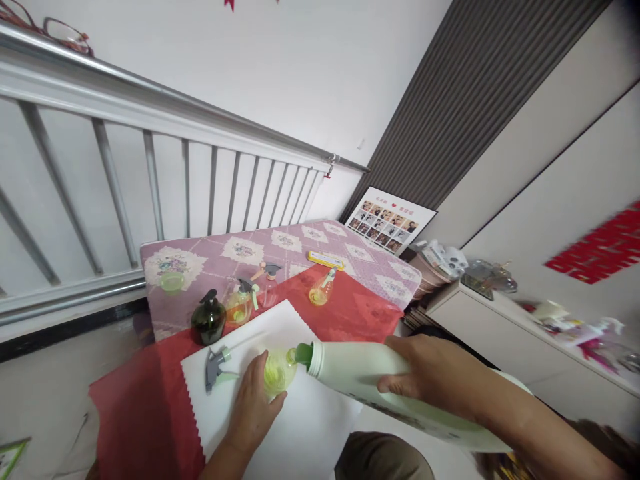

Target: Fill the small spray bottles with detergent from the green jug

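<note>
Left hand (255, 400) grips small yellow bottle (278, 371); right hand (430, 377) clutches tilted white jug (360, 373), spout at bottle mouth. One loose sprayer head (216, 367). Four spray bottles (240, 303) behind.

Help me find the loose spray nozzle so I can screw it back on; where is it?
The spray nozzle lies on the white mat, just left of the left hand holding the small bottle.

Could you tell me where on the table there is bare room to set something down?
Free: the white mat near its front edge, and the red cloth left of it. Crowded: behind the mat, by the dark bottle and orange bottle.
</note>
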Action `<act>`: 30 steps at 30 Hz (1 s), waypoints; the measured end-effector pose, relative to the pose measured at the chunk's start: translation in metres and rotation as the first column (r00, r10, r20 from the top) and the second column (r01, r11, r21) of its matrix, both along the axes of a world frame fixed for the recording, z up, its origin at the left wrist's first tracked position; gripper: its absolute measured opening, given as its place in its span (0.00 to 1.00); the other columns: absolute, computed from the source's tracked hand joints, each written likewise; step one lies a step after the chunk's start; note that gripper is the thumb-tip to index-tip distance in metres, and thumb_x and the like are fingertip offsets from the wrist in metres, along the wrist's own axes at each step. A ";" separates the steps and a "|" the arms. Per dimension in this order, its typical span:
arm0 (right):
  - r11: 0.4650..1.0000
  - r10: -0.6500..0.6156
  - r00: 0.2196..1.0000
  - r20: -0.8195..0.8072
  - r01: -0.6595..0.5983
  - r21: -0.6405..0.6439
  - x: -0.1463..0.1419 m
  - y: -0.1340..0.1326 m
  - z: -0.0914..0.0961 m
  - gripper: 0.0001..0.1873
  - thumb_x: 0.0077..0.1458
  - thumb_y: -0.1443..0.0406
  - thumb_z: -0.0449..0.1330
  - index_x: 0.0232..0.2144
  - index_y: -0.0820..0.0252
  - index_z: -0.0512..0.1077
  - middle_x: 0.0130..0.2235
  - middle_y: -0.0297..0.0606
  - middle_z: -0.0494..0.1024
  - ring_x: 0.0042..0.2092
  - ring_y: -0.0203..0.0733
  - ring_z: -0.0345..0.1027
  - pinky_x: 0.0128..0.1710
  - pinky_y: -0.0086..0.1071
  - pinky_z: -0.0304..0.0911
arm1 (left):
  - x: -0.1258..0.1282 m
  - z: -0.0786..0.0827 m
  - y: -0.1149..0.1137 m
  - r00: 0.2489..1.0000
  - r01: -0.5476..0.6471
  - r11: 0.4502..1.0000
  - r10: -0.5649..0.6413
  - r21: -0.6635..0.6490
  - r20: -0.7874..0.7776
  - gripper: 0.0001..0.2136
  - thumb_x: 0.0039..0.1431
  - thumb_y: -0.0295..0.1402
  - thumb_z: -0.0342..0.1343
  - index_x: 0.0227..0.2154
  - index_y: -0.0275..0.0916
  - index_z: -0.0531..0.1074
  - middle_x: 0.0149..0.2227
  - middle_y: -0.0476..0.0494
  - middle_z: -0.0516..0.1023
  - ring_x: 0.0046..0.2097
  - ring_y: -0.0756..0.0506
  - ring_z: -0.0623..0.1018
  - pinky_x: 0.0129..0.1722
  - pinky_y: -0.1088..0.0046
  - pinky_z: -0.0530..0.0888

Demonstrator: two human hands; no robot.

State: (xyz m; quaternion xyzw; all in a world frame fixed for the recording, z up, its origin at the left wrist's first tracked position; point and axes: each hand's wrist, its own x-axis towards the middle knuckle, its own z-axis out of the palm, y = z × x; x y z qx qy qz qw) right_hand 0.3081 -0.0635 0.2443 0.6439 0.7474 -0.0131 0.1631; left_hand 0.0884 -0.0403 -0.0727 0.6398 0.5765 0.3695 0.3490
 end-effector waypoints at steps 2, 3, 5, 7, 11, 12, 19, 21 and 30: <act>1.000 0.010 1.000 0.011 -0.010 0.005 0.001 0.000 -0.001 0.16 0.53 0.51 0.63 0.31 0.57 0.74 0.31 0.42 0.82 0.32 0.50 0.75 0.27 0.33 0.46 | 0.000 -0.001 0.000 1.000 -0.003 1.000 0.003 0.002 -0.002 0.37 0.49 0.34 0.55 0.63 0.36 0.51 0.65 0.32 0.62 0.67 0.36 0.62 0.68 0.52 0.62; 1.000 0.016 1.000 0.010 -0.016 0.008 0.002 0.001 -0.002 0.15 0.53 0.51 0.64 0.31 0.56 0.74 0.31 0.42 0.82 0.32 0.50 0.75 0.27 0.33 0.46 | 0.000 -0.002 0.001 1.000 -0.004 1.000 0.004 0.006 -0.001 0.37 0.50 0.34 0.55 0.63 0.36 0.51 0.65 0.33 0.63 0.67 0.36 0.63 0.68 0.52 0.62; 1.000 0.022 1.000 0.002 -0.022 0.011 0.002 0.001 -0.002 0.14 0.54 0.52 0.64 0.32 0.56 0.74 0.31 0.42 0.82 0.32 0.50 0.75 0.27 0.33 0.46 | 0.000 -0.003 0.001 1.000 -0.004 1.000 0.004 0.018 0.005 0.37 0.50 0.34 0.55 0.63 0.36 0.51 0.65 0.33 0.63 0.67 0.36 0.63 0.68 0.52 0.62; 1.000 0.011 1.000 0.004 -0.011 0.006 0.002 0.002 -0.002 0.13 0.54 0.53 0.64 0.32 0.56 0.74 0.32 0.42 0.82 0.33 0.51 0.75 0.28 0.33 0.46 | -0.001 -0.003 0.001 1.000 -0.006 0.999 0.006 0.033 0.010 0.36 0.50 0.34 0.55 0.63 0.37 0.52 0.64 0.33 0.64 0.67 0.37 0.64 0.67 0.53 0.63; 0.999 -0.031 0.999 0.011 0.031 -0.031 -0.001 0.004 -0.001 0.15 0.54 0.51 0.63 0.34 0.55 0.75 0.35 0.44 0.83 0.34 0.52 0.76 0.28 0.33 0.49 | 0.000 -0.005 0.001 1.000 -0.011 0.999 0.011 0.046 0.008 0.37 0.50 0.35 0.57 0.63 0.37 0.52 0.64 0.33 0.64 0.66 0.36 0.64 0.67 0.51 0.64; 0.999 -0.039 0.999 0.011 0.040 -0.037 -0.001 0.004 -0.001 0.15 0.54 0.51 0.63 0.34 0.55 0.75 0.35 0.44 0.83 0.35 0.53 0.76 0.29 0.33 0.49 | 0.000 -0.005 0.001 1.000 -0.010 0.999 0.010 0.049 0.006 0.37 0.50 0.34 0.57 0.63 0.37 0.52 0.64 0.33 0.64 0.66 0.36 0.64 0.67 0.51 0.64; 0.998 -0.048 0.999 0.017 0.048 -0.028 -0.003 0.002 0.001 0.14 0.54 0.51 0.64 0.34 0.54 0.75 0.36 0.43 0.83 0.35 0.51 0.76 0.30 0.33 0.52 | 0.000 -0.007 0.001 1.000 -0.003 0.999 0.003 0.053 -0.002 0.37 0.50 0.35 0.57 0.63 0.36 0.51 0.64 0.31 0.64 0.66 0.35 0.64 0.66 0.51 0.64; 0.998 -0.051 0.998 0.031 0.052 -0.031 -0.003 0.002 0.001 0.14 0.54 0.51 0.64 0.34 0.54 0.75 0.36 0.43 0.83 0.35 0.51 0.76 0.30 0.33 0.52 | -0.001 -0.006 0.001 1.000 -0.004 0.998 0.004 0.059 -0.002 0.37 0.50 0.35 0.57 0.63 0.36 0.51 0.64 0.31 0.64 0.67 0.35 0.64 0.67 0.51 0.64; 0.997 -0.046 0.998 0.050 0.049 -0.056 -0.006 0.004 0.002 0.16 0.55 0.49 0.62 0.37 0.53 0.75 0.38 0.44 0.83 0.38 0.54 0.76 0.31 0.34 0.54 | -0.002 -0.006 0.001 1.000 -0.004 0.998 0.003 0.055 0.005 0.37 0.50 0.34 0.57 0.63 0.37 0.51 0.64 0.32 0.64 0.66 0.35 0.65 0.66 0.51 0.65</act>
